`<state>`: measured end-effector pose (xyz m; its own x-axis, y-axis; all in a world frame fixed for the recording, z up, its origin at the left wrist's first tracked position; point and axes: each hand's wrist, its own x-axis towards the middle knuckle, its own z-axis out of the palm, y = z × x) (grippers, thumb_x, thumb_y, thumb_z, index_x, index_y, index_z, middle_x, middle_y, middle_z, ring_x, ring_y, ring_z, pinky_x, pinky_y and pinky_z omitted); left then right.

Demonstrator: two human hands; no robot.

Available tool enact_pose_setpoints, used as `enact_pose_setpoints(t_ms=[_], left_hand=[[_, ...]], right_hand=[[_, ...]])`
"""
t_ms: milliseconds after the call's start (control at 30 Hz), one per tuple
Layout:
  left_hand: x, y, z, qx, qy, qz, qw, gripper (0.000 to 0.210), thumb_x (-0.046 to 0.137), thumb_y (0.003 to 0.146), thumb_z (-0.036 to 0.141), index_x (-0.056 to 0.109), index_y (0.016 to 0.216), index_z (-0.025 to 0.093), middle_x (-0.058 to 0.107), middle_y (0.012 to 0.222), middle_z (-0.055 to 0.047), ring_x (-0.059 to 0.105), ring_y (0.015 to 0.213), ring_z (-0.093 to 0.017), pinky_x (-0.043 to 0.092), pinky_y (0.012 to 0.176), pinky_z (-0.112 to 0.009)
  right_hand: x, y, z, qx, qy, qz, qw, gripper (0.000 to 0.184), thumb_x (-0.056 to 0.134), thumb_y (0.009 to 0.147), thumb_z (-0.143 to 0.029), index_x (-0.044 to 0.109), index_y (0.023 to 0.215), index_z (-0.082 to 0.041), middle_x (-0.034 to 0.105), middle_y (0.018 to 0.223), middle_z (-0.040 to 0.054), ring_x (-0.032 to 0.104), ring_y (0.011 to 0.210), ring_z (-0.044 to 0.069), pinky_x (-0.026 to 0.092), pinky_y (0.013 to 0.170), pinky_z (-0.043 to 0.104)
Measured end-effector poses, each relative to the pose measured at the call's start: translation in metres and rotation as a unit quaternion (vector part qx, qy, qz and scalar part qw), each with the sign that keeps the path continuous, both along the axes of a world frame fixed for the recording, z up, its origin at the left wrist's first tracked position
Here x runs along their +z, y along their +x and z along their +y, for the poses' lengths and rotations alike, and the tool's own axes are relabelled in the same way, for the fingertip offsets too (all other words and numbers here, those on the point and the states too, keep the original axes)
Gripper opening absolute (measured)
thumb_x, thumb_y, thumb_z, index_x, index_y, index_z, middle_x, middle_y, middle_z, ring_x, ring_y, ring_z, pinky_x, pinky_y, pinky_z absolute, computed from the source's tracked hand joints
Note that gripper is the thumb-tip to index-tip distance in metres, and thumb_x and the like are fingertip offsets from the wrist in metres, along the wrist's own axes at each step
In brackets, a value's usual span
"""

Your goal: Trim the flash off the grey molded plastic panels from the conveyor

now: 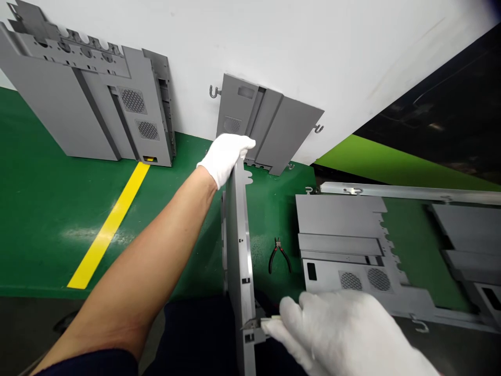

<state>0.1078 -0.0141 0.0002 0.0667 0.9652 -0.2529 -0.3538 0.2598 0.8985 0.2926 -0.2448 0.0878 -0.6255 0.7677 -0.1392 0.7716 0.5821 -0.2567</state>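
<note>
My left hand (230,156), in a white glove, is closed over the far end of a grey sheet-metal panel (239,230). The panel is held on edge, its narrow flanged side with small slots facing up. Near its close end my right hand (336,331), also white-gloved, grips a small knife-like tool (252,324). A pale bit of handle shows at the fingertips, and the thin blade lies across the panel's edge by a slot. Most of the handle is hidden in the glove. Black-handled cutting pliers (278,253) lie spread on the green surface right of the panel.
Two grey panels, a large one (94,120) and a smaller one (270,125), lean against the white wall (188,31). Hooks stick out beside the smaller one. At right, more grey panels (340,219) hang on a hooked rack (410,192). Yellow tape (109,227) crosses the green surface.
</note>
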Motion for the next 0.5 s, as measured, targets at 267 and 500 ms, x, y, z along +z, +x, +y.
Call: enact_pose_setpoints(t_ms=[267,500], left_hand=[[-0.001,-0.007,-0.002,-0.079,0.068,0.028,0.994,0.051,0.075,0.076,0.045,0.039,0.050,0.021,0.036,0.049,0.002,0.030,0.045,-0.010,0.030,0.048,-0.029],[0.012,-0.021,-0.004,-0.106,0.072,0.122,0.984,0.058,0.056,0.084,0.067,0.052,0.052,0.019,0.049,0.055,-0.004,0.047,0.055,-0.014,0.039,0.058,-0.029]], right_hand=[[-0.004,0.011,0.105,-0.165,-0.069,0.089,0.980,0.056,0.035,0.099,-0.062,0.045,0.062,-0.021,0.042,0.054,-0.0055,0.033,0.050,0.009,0.028,0.050,0.025],[-0.012,-0.032,0.189,-0.142,0.033,-0.018,0.989,0.069,0.023,0.094,-0.075,0.060,0.072,-0.021,0.057,0.064,-0.0001,0.050,0.059,0.014,0.034,0.060,0.027]])
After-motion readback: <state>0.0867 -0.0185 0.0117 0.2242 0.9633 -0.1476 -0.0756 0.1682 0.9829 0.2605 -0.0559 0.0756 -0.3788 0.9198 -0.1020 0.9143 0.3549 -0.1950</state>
